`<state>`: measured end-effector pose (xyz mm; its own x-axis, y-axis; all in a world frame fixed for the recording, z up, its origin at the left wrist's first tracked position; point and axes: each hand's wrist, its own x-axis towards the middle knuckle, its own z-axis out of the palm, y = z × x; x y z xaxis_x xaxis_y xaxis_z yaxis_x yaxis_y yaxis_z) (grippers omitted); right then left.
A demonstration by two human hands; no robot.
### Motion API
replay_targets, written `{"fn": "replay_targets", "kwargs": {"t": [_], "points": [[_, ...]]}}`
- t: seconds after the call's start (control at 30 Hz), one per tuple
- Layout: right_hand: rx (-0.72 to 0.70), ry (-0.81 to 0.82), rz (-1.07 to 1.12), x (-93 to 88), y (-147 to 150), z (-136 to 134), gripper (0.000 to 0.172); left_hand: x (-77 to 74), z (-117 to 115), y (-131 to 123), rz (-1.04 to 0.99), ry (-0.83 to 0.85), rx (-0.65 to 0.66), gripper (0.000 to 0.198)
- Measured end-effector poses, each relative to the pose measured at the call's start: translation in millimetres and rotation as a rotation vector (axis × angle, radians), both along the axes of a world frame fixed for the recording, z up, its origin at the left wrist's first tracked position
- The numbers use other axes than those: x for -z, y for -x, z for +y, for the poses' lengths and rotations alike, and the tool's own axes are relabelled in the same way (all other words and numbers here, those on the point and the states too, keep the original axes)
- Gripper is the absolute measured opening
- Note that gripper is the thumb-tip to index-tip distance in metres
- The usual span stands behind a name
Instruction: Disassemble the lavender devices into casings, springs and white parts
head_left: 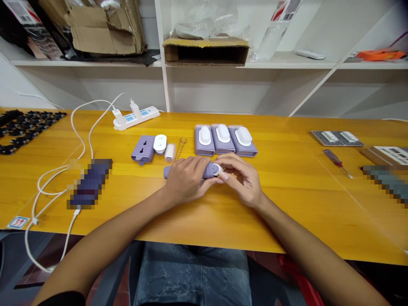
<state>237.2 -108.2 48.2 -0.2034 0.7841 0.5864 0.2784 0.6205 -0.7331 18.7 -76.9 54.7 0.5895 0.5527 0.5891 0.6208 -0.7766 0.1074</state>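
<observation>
My left hand [186, 178] is wrapped round a purple plastic casing [208, 171] that lies on the yellow table [287, 204]. My right hand [242, 178] pinches a small white piece [217, 169] at the casing's right end. Just behind my hands stand three purple units with white oval caps [225, 139] in a row. To their left lie a purple socket shell [143, 149], a round white part [160, 143], a small white capsule [170, 152] and a coiled metal spring [180, 148].
A white power strip [135, 117] with chargers and white cables [79, 127] sits back left. Black parts [22, 125] lie at the far left. A red-handled screwdriver [338, 162] and a grey plate with white parts [336, 137] lie right. Shelves with cardboard boxes [205, 51] stand behind.
</observation>
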Motion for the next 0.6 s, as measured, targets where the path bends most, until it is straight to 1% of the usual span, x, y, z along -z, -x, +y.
{"fn": "replay_targets", "kwargs": {"t": [0.23, 0.4, 0.5, 0.6], "points": [[-0.005, 0.071, -0.001, 2.7, -0.5, 0.3, 0.024, 1.0, 0.9, 0.4, 0.064, -0.013, -0.002, 0.061], [-0.036, 0.116, -0.001, 4.0, -0.6, 1.5, 0.025, 5.3, 1.4, 0.0, 0.113, -0.081, 0.014, 0.053], [-0.064, 0.199, 0.041, 5.5, -0.3, 2.9, 0.026, 8.1, 2.9, 0.6, 0.126, -0.119, 0.020, 0.050], [-0.105, 0.319, 0.139, 7.8, 0.5, 4.4, 0.028, 9.7, 4.7, 1.1, 0.109, -0.163, 0.024, 0.048]]}}
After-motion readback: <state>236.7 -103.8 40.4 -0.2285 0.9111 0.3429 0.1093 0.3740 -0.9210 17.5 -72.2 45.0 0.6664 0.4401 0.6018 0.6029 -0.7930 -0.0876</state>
